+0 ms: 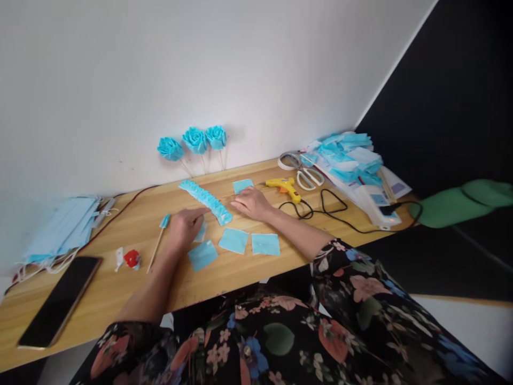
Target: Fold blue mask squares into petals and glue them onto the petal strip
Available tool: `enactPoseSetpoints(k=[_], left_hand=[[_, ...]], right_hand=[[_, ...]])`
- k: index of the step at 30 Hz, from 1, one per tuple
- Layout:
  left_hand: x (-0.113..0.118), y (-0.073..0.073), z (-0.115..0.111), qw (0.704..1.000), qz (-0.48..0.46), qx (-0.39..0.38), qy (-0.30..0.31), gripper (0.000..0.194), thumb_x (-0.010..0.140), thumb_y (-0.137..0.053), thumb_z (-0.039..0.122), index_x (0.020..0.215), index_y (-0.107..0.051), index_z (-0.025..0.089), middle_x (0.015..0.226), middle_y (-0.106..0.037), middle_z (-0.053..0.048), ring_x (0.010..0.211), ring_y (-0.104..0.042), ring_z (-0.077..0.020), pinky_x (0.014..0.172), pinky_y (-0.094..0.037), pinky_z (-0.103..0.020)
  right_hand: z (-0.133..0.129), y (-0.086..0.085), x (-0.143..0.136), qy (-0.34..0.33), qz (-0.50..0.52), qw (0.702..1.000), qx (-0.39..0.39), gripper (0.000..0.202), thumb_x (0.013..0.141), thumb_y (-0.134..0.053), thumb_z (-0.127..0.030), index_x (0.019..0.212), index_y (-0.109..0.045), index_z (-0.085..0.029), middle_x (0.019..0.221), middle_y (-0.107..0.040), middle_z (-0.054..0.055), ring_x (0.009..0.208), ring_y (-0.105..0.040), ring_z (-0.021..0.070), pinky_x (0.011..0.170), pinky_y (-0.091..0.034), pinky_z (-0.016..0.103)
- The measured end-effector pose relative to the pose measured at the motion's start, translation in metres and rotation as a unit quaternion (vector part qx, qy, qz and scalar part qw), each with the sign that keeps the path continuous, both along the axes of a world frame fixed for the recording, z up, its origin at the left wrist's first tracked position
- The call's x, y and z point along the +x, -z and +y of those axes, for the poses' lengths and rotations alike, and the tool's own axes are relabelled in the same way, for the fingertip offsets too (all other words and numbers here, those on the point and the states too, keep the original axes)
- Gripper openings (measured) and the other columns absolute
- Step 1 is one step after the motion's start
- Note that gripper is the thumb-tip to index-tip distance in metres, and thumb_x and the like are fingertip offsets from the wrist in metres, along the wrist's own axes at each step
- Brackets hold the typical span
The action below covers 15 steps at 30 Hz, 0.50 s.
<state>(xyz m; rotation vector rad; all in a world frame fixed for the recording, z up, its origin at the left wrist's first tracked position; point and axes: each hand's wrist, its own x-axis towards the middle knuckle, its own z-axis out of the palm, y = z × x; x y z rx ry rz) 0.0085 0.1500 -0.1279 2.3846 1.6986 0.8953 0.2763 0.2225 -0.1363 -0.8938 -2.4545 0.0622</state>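
Across the tabletop [136, 230], a blue strip [206, 199] slants, near end rightward.

We are seeing soft light brightening the wall [192, 59] behind the blue flowers [195, 140], a faint shadow falling just right of them; far right of them, the black panel [452, 107] is losing detail and the green object [460, 203] is blurring.

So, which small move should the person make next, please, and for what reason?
Perhaps the right hand should pick up the blue square that it partly hides: that piece is the nearest to it, while the left hand points at the pleated blue strip and neither hand is on the glue gun.
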Motion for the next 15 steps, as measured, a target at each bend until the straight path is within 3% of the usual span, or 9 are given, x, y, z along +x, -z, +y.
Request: enactPoseSetpoints(k=[2,4,6,9,12,15], left_hand=[[-0.001,-0.005,0.005,1.0,0.003,0.01,-0.021,0.037,0.087,-0.047,0.019,0.099,-0.082,0.02,0.083,-0.08,-0.006,0.07,-0.068,-0.0183,0.067,-0.049,-0.027],[0.002,-0.019,0.007,1.0,0.016,0.02,-0.018,0.038,0.088,-0.047,0.019,0.101,-0.082,0.019,0.077,-0.078,-0.006,0.065,-0.066,-0.0173,0.064,-0.048,-0.026],[0.008,-0.044,-0.001,0.998,0.041,0.033,0.023,0.037,0.09,-0.047,0.018,0.102,-0.082,0.018,0.073,-0.077,-0.007,0.062,-0.064,-0.0169,0.062,-0.046,-0.026],[0.02,-0.086,-0.033,0.99,0.073,0.013,0.119,0.035,0.094,-0.049,0.019,0.109,-0.08,0.019,0.083,-0.078,-0.009,0.067,-0.065,-0.0174,0.064,-0.044,-0.028],[0.033,-0.111,-0.082,0.965,-0.002,-0.105,0.24,0.036,0.098,-0.047,0.016,0.121,-0.074,0.021,0.09,-0.078,-0.008,0.073,-0.066,-0.0165,0.068,-0.047,-0.028],[0.041,-0.104,-0.134,0.878,-0.139,-0.295,0.351,0.037,0.103,-0.041,0.017,0.126,-0.07,0.022,0.102,-0.076,-0.009,0.087,-0.07,-0.0159,0.078,-0.052,-0.028]], right_hand=[[-0.001,0.0,-0.001,0.001,-0.01,1.0,0.007,0.045,0.105,-0.042,-0.04,0.073,-0.065,-0.019,0.07,-0.062,0.004,0.073,-0.051,0.0182,0.084,-0.036,0.033],[-0.002,-0.001,-0.002,0.003,-0.02,1.0,0.008,0.045,0.106,-0.041,-0.038,0.075,-0.067,-0.018,0.071,-0.064,0.005,0.074,-0.052,0.0185,0.084,-0.036,0.033],[-0.002,-0.002,-0.001,0.01,-0.026,1.0,0.007,0.045,0.106,-0.039,-0.037,0.077,-0.068,-0.018,0.072,-0.065,0.006,0.075,-0.053,0.0193,0.085,-0.036,0.034],[-0.002,-0.003,0.0,0.026,-0.025,0.999,0.0,0.044,0.105,-0.039,-0.035,0.078,-0.069,-0.018,0.073,-0.066,0.008,0.076,-0.054,0.021,0.085,-0.036,0.035],[-0.001,-0.003,0.0,0.037,-0.013,0.999,-0.01,0.043,0.104,-0.038,-0.034,0.078,-0.067,-0.018,0.077,-0.068,0.009,0.079,-0.057,0.0221,0.085,-0.037,0.036],[-0.001,-0.002,0.0,0.025,0.023,0.999,-0.033,0.042,0.105,-0.034,-0.033,0.083,-0.066,-0.019,0.076,-0.07,0.007,0.079,-0.061,0.0221,0.087,-0.039,0.036]])
